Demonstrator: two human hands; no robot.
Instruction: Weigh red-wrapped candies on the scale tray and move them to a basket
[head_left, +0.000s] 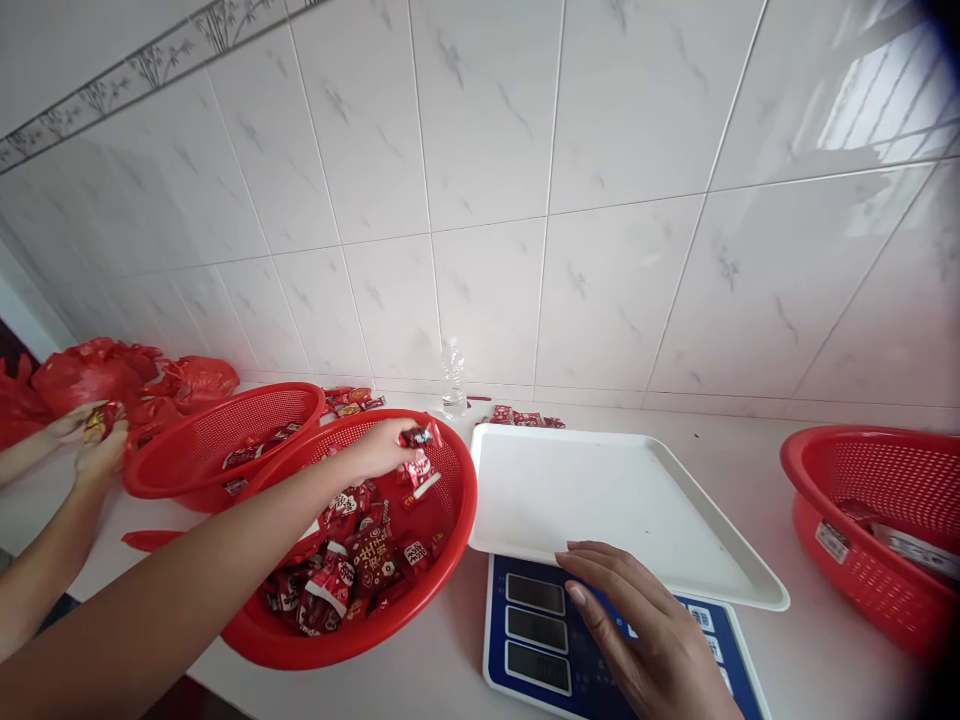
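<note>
Your left hand (386,447) pinches wrapped candies (421,438) | your right hand (652,635), fingers extended, overlies digital scale (536,630) | weighing tray (577,490): right of left hand

Bright glare on upper-right tiles (885,95)

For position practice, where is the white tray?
In the head view, the white tray lies right of centre, atop the blue scale, just beyond the right hand.
</note>
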